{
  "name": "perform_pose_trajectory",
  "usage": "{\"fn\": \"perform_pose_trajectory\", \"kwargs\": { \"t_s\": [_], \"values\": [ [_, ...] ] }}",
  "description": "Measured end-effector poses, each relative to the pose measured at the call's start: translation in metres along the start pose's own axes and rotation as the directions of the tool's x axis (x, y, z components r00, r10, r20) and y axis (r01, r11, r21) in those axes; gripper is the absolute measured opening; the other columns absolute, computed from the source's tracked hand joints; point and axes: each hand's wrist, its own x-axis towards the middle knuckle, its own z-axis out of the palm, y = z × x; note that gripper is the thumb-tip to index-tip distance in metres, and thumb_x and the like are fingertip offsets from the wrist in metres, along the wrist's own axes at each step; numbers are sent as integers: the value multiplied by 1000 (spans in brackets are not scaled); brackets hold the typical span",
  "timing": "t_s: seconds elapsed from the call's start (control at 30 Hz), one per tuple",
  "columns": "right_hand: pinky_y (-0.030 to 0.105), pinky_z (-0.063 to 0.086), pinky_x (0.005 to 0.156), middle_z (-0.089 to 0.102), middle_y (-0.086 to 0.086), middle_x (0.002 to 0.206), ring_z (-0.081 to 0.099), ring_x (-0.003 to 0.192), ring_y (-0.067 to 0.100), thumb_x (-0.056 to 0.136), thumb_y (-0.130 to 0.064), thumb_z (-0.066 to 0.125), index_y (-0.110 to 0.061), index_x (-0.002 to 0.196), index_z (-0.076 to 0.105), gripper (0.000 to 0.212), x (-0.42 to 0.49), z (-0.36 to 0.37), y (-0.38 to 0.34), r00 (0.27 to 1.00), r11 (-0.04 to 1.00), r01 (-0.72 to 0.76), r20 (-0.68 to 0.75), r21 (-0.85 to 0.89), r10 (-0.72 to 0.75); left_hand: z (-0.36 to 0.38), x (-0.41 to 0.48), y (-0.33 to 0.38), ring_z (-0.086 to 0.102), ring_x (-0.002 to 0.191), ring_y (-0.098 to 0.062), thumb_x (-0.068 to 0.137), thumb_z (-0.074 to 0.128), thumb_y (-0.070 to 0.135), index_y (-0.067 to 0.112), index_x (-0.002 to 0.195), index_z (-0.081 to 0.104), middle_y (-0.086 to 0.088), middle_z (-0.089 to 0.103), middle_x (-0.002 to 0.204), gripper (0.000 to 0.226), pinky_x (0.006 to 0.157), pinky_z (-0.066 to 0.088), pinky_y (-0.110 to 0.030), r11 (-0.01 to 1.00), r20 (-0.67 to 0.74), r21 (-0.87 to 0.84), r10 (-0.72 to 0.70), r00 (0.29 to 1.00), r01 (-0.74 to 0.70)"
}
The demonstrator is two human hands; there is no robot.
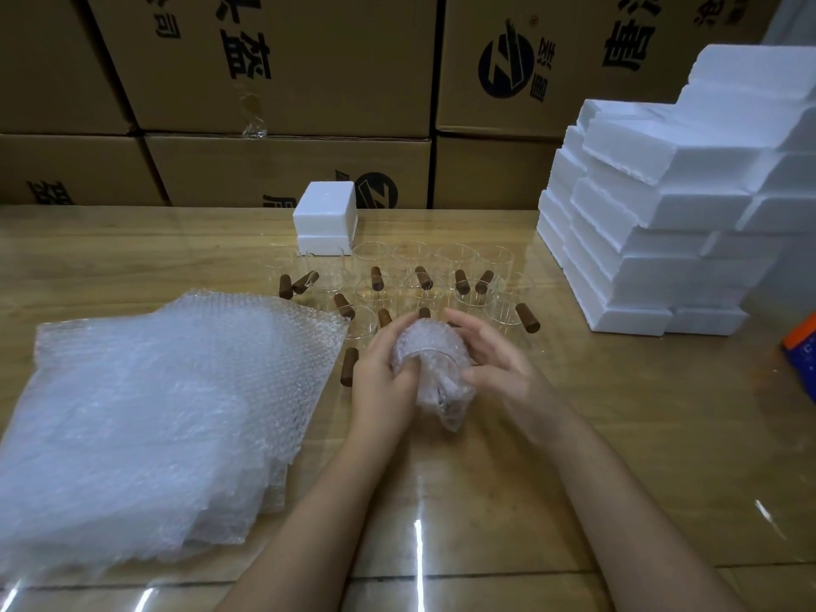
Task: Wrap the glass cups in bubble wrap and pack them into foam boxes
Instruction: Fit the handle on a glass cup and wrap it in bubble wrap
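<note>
A glass cup wrapped in bubble wrap [430, 366] is held over the middle of the table. My left hand [383, 382] grips its left side, the thumb tucked into the wrap. My right hand [494, 366] curls round its right side and pinches the loose tail of wrap below. Behind them stand several clear glass cups [455, 267] with brown wooden handles [527, 318]. A stack of bubble wrap sheets [150, 417] lies at the left. One closed foam box [326, 223] stands behind the cups.
A tall stack of white foam boxes [653, 240] fills the right side of the table. Cardboard cartons [287, 72] wall off the back. An orange and blue packet [801, 346] lies at the right edge. The glossy wooden table [618, 435] runs to the near edge.
</note>
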Motion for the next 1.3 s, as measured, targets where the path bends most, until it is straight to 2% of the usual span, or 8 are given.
{"fn": "perform_pose_trajectory", "kwargs": {
  "t_s": [0.1,0.17,0.37,0.6,0.8,0.97,1.17,1.3],
  "values": [
    [26,47,94,47,-8,139,49,126,7,74,-14,61,-43,135,43,70,-1,-6,-1,994,1000,-28,105,12,26,0,2,-1,59,113,-17,85,48,-8,21,120,63,2,64,118,48,97,49,-41,977,-21,-146,-157,987,153],
    [25,46,98,40,-14,144,45,129,3,75,-11,65,-45,139,35,79,-1,-4,1,987,998,-27,158,-50,35,1,3,-1,63,107,-21,86,50,-5,22,116,65,-5,67,115,42,92,52,-47,940,-25,-234,-261,965,248],
    [23,51,90,41,-12,143,57,112,1,82,-9,67,-51,136,37,75,1,8,5,1000,972,-6,6,-235,7,3,3,-4,66,93,-14,90,52,4,14,118,65,-2,70,102,32,76,55,-26,920,-42,-220,-341,939,325],
    [21,49,92,49,-15,134,55,113,0,83,-20,72,-56,130,42,66,1,7,7,999,970,-41,4,-239,43,3,2,-2,66,98,-21,92,50,7,15,114,65,-4,70,102,28,89,53,-43,921,-41,-205,-346,938,331],
    [16,49,85,55,-12,127,59,106,-1,89,-15,63,-38,131,46,51,1,20,8,989,973,-6,-146,-231,-28,10,-4,1,58,79,12,90,49,1,23,110,56,15,60,93,31,60,42,-2,978,-92,-100,-194,977,185],
    [9,41,89,53,-27,118,51,109,-11,88,0,56,-47,112,49,53,4,23,9,936,951,22,-327,-309,-128,17,-12,2,54,91,-1,85,58,10,17,124,51,13,56,105,40,73,40,-3,995,-31,95,-31,999,34],
    [1,36,83,58,-27,109,51,101,-13,68,15,50,-42,106,58,69,3,18,9,870,905,-10,-450,-425,-201,23,-20,6,37,116,8,79,47,39,11,140,41,12,44,127,68,92,22,4,981,91,182,52,994,-68],
    [15,41,90,62,-16,114,52,107,0,62,12,55,-25,118,62,68,0,24,9,851,804,-28,-436,-594,-292,22,-18,3,39,133,-14,88,52,18,8,145,33,-5,42,145,61,97,21,-7,959,131,274,30,991,-65]
  ]
}}
